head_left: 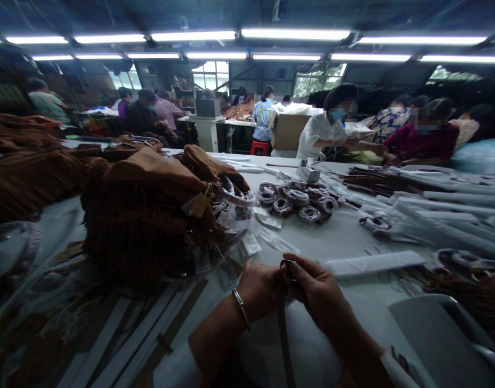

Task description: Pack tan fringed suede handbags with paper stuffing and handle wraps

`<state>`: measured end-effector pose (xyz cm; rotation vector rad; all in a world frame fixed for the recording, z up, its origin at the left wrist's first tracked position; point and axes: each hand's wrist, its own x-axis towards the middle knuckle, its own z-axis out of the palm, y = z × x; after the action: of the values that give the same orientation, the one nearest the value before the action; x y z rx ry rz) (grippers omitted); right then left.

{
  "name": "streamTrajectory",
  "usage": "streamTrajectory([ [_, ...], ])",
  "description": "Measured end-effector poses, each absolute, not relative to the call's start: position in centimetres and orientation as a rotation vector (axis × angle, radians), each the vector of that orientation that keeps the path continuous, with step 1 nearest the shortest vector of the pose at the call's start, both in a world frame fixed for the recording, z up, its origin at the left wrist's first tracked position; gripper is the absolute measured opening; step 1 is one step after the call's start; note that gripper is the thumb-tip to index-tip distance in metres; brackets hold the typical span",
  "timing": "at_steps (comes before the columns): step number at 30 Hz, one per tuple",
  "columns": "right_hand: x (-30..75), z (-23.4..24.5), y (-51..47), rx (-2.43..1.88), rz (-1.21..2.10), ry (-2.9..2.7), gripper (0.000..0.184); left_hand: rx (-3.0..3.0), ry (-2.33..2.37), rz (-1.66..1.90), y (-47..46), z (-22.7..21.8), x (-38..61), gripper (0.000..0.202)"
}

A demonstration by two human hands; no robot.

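Close together above the pale table, my two hands meet on one dark strap [285, 345]. My left hand [262, 288], with a bracelet at the wrist, is closed around it. My right hand [314, 288] pinches the strap's upper end between thumb and fingers. From between the hands the strap hangs down toward the bottom edge. The exact grip of the left fingers is partly hidden. Just beyond the hands lies a flat white wrapped strip [374, 263]. To their left rises a stack of brown fringed bags [150, 199] with a paper tag [199, 205].
Several coiled, plastic-wrapped straps [298, 198] lie mid-table. Long white-wrapped strips [453, 215] and dark straps [387, 180] cover the right side. A grey plastic case [429, 328] stands at front right, long flat strips [138, 334] at front left. Co-workers [326, 126] work across the table.
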<state>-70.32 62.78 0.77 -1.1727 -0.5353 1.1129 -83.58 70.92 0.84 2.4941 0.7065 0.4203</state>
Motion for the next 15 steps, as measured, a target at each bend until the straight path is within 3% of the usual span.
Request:
streamTrajectory([
  [11,-70.1,1.2,62.7,-1.274,1.033,-0.605,0.042,2.456,0.727,0.376,71.1,0.5,-83.6,0.023],
  [15,-69.2,2.5,62.0,-1.427,0.831,-0.938,0.031,2.407,0.737,0.353,70.9,0.6,-83.6,0.02],
])
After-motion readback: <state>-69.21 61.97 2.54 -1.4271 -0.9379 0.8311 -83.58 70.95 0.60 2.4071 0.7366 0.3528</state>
